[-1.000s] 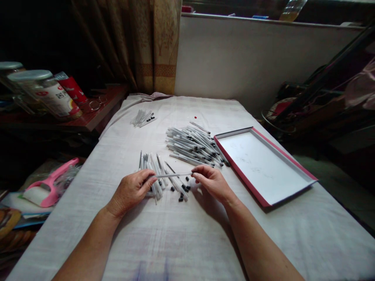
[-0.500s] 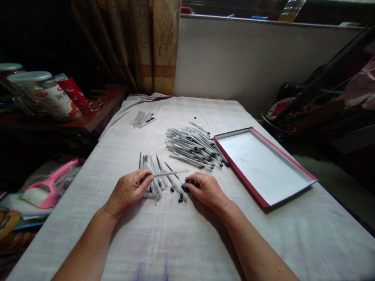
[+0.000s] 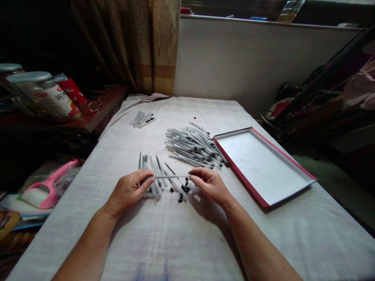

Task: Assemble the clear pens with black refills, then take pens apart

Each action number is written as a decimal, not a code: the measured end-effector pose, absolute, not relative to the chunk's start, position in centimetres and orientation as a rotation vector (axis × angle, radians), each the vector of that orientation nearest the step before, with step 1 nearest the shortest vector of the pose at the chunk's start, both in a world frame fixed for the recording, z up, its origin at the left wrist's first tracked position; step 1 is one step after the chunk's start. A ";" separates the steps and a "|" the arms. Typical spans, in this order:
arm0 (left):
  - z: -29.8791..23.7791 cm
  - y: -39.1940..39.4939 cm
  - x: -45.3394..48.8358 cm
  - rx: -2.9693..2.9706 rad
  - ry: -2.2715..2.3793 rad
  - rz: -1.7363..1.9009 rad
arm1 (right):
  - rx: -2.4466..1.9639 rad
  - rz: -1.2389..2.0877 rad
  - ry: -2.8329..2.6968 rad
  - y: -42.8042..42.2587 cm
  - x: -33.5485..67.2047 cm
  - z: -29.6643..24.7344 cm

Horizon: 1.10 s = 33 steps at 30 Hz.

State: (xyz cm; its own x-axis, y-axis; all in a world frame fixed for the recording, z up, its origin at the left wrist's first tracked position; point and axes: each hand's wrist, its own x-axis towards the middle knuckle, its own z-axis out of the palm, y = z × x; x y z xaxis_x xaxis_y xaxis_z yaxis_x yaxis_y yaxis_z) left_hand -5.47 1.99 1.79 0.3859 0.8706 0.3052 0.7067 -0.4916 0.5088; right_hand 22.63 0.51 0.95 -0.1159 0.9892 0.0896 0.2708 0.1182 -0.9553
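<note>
My left hand [image 3: 129, 192] pinches one end of a thin grey pen tube [image 3: 170, 176], held level just above the white cloth. My right hand [image 3: 208, 184] is closed at the tube's other end, fingertips pinched against it; a small part between them is too small to make out. Under the tube lies a small row of pen tubes [image 3: 154, 171] and several loose black caps [image 3: 183, 191]. A larger heap of pens [image 3: 193, 146] lies beyond my right hand.
An open shallow box with a red rim [image 3: 234, 171] lies to the right. A small bundle of tubes [image 3: 142, 118] sits far left on the cloth. Jars [image 3: 43, 93] stand on a wooden shelf at the left; a pink tool [image 3: 48, 187] lies below.
My right hand dipped down to the loose black caps half a second ago, then rose back to the free end of the tube. My left hand kept hold of the tube throughout.
</note>
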 end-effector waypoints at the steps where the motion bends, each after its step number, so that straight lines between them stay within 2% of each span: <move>1: 1.8 2.0 -5.5 2.354 1.381 0.790 | -1.263 1.081 -1.513 0.5 22.6 1.0; 8: 1.7 2.0 -5.3 2.358 1.380 0.799 | -1.294 1.188 -1.407 0.6 22.4 0.9; 14: 1.8 2.2 -6.1 2.353 1.420 0.806 | -1.306 1.122 -1.376 0.7 22.8 1.2; 24: 2.7 3.6 -9.6 1.818 1.906 1.276 | -1.288 0.959 -0.981 1.5 23.6 1.6; 29: 1.9 3.1 -7.3 1.817 1.738 1.258 | -1.275 0.904 -1.238 0.4 21.5 0.8; 33: 1.7 2.4 -5.6 1.949 1.614 1.186 | -1.274 0.642 -1.621 -0.4 20.5 0.2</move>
